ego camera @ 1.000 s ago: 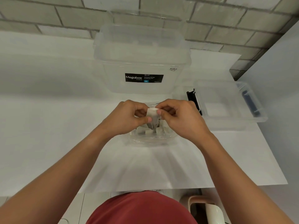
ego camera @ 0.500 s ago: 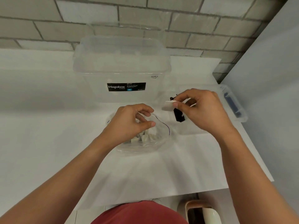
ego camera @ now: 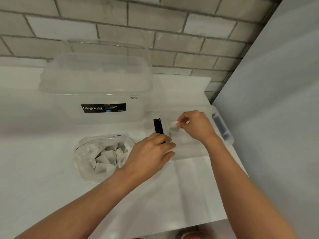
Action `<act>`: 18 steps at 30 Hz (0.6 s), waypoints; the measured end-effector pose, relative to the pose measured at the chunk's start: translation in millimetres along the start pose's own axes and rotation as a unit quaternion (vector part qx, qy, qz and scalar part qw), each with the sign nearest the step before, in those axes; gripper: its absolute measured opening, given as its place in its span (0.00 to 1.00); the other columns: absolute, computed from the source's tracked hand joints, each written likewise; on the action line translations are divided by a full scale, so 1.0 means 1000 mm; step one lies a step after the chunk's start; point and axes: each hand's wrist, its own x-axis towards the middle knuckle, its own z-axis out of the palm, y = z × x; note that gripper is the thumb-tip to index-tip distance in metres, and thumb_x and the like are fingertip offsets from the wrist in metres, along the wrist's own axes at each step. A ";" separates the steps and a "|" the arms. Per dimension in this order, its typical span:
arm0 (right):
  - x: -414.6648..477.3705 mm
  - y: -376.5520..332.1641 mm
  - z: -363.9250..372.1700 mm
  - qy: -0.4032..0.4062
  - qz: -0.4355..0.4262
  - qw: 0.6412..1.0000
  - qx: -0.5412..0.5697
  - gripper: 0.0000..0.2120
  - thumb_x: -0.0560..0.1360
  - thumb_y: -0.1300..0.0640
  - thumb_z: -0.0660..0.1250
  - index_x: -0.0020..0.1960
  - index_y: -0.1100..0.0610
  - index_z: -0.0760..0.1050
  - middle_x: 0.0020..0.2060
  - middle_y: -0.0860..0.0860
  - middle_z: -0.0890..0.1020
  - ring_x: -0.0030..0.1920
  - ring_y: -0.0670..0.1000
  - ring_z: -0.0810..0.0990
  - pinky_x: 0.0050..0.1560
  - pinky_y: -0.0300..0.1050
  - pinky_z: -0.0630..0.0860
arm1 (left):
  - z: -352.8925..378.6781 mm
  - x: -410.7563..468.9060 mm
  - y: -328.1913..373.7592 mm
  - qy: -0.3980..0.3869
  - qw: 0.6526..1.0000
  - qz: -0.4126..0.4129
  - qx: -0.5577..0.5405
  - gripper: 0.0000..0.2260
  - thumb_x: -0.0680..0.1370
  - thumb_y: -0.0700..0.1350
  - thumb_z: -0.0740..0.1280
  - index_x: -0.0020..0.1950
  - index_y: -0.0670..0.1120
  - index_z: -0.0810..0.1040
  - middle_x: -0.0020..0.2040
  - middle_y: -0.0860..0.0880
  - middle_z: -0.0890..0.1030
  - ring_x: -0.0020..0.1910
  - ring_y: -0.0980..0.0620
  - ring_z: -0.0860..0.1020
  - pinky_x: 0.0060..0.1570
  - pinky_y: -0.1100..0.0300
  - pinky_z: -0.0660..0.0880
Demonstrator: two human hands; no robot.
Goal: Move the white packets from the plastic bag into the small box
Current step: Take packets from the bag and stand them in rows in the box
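A clear plastic bag (ego camera: 82, 152) lies open on the white table, holding several white packets (ego camera: 107, 159). To its right stands the small clear box (ego camera: 189, 152) with a black clip on its left end and a blue one on its right end. My right hand (ego camera: 196, 126) hovers over the box, pinching one white packet (ego camera: 174, 126) by its corner just above the box's left part. My left hand (ego camera: 151, 154) rests at the box's near left corner, fingers curled against its wall, between bag and box.
A large clear Megabox tub (ego camera: 96, 94) with its lid on stands behind the bag against the brick wall. A grey panel (ego camera: 276, 118) closes off the right side next to the small box. The table's front edge (ego camera: 207, 221) runs near my body.
My right hand has carried one packet from the bag rightward to over the small box. My left hand has let go of the bag and moved right to the box's corner.
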 end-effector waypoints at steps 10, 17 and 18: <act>0.037 0.004 0.033 -0.174 0.016 0.983 -0.048 0.06 0.70 0.53 0.78 0.41 0.45 0.81 0.47 0.47 0.84 0.49 0.51 0.82 0.53 0.51 0.82 | 0.004 0.003 0.004 0.007 1.000 -0.014 -0.001 0.07 0.75 0.46 0.75 0.52 0.53 0.85 0.51 0.56 0.83 0.48 0.54 0.82 0.35 0.58 0.81; 0.040 0.002 0.038 -0.154 0.028 0.986 -0.054 0.08 0.70 0.51 0.78 0.38 0.44 0.79 0.47 0.47 0.84 0.48 0.51 0.83 0.52 0.50 0.82 | 0.005 0.003 0.006 0.004 1.000 -0.015 0.002 0.07 0.75 0.46 0.75 0.52 0.52 0.85 0.51 0.56 0.83 0.47 0.53 0.82 0.35 0.58 0.81; 0.040 0.000 0.039 -0.155 0.030 0.986 -0.057 0.08 0.70 0.51 0.78 0.39 0.44 0.80 0.47 0.47 0.84 0.48 0.51 0.83 0.51 0.50 0.82 | 0.005 0.003 0.006 0.004 1.000 -0.013 0.003 0.07 0.75 0.46 0.75 0.52 0.52 0.85 0.51 0.56 0.83 0.47 0.53 0.82 0.35 0.58 0.81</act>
